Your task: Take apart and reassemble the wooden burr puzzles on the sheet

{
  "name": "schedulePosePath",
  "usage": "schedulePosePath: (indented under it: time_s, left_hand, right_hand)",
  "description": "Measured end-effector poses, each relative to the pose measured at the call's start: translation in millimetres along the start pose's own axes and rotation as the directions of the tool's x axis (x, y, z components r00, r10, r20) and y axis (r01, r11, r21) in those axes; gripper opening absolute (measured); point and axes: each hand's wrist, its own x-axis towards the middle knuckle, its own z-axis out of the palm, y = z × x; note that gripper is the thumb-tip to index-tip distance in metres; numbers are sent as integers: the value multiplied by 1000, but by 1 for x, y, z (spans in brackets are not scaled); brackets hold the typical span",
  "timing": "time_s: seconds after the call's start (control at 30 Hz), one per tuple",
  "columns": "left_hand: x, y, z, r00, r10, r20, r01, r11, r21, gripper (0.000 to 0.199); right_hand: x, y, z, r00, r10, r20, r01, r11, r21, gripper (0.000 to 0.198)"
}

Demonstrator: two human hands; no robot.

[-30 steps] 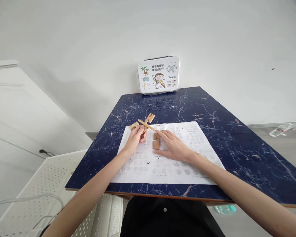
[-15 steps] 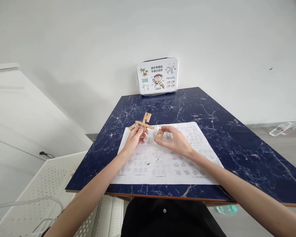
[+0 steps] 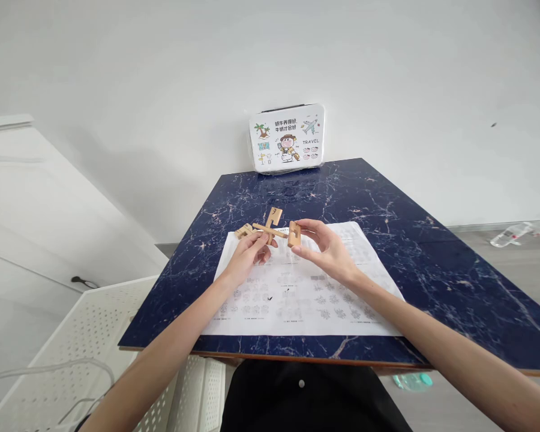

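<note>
Clamped between thumb and fingers of the left hand point(image 3: 251, 249): a light-brown wooden notched piece marked "3" point(image 3: 276, 214), pointing with its marked end toward the far side of a dark blue marbled table point(image 3: 342, 195). Crossed there by a slim tan wooden bar point(image 3: 265, 229) (exact contact near the thumb too small to make out). Pinched between thumb and fingers of the right hand point(image 3: 327, 245): a brown rectangular wooden block with a notch in its face point(image 3: 292, 237), held roughly upright just beside the tip of the bar; cannot tell whether touching. Seen just past the left hand: pale wooden pieces with dark marks point(image 3: 243, 230); cannot tell whether held or resting. Spread flat below both hands: a white paper sheet printed with small grey diagrams point(image 3: 292, 324). Standing at the table's far edge, against a pale wall point(image 3: 162, 72): a white rectangular case with cartoon prints point(image 3: 263, 163). Visible on the floor, lower right: a clear plastic bottle with a green cap point(image 3: 411, 382).
</note>
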Motion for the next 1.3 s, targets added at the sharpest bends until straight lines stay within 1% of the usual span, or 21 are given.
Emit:
schedulePosePath:
  time_s: [0.1, 0.17, 0.27, 0.37, 0.47, 0.53, 0.7, 0.87, 0.97, 1.03, 1.13, 1.3]
  left_hand:
    - [0, 0, -1, 997, -66, 44, 69, 995, -74, 36]
    - [0, 0, -2, 991, -113, 77, 122, 985, -120, 32]
    - [1, 1, -4, 979, -171, 112, 187, 970, -158, 27]
    - [1, 1, -4, 969, -209, 134, 231, 957, -175, 24]
    - [1, 3, -3, 960, -229, 162, 255, 953, -164, 26]
    - [0, 4, -2, 956, -237, 172, 262, 954, -147, 28]
    - [-2, 7, 1, 950, -250, 185, 271, 957, -102, 31]
    - [-1, 7, 0, 941, -280, 191, 308, 942, -135, 26]
    - [0, 6, -3, 933, -297, 204, 330, 931, -153, 24]
    - [0, 6, -4, 928, -305, 214, 340, 928, -153, 25]
    - [1, 7, -7, 927, -308, 213, 343, 927, -150, 29]
    - [2, 7, -9, 923, -319, 217, 356, 920, -161, 30]
  right_hand:
    - [-3, -7, 1, 985, -167, 41, 171, 975, -144, 64]
    - [-5, -12, 1, 967, -236, 98, 253, 932, -261, 65]
    - [-8, -17, 0, 946, -281, 159, 321, 876, -361, 69]
    - [-10, -19, -1, 929, -324, 179, 369, 841, -396, 74]
    - [-10, -20, -4, 904, -371, 212, 427, 807, -408, 76]
    - [-10, -19, -5, 889, -385, 249, 457, 789, -411, 77]
    - [-9, -17, -6, 864, -377, 335, 493, 770, -404, 74]
    - [-9, -17, -6, 838, -396, 376, 532, 748, -398, 73]
    - [-9, -19, -6, 814, -420, 400, 567, 724, -393, 75]
    - [-9, -20, -6, 810, -410, 418, 568, 726, -388, 75]
    - [-10, -20, -6, 817, -374, 438, 549, 737, -394, 75]
    - [-11, -21, -5, 797, -396, 456, 584, 699, -413, 80]
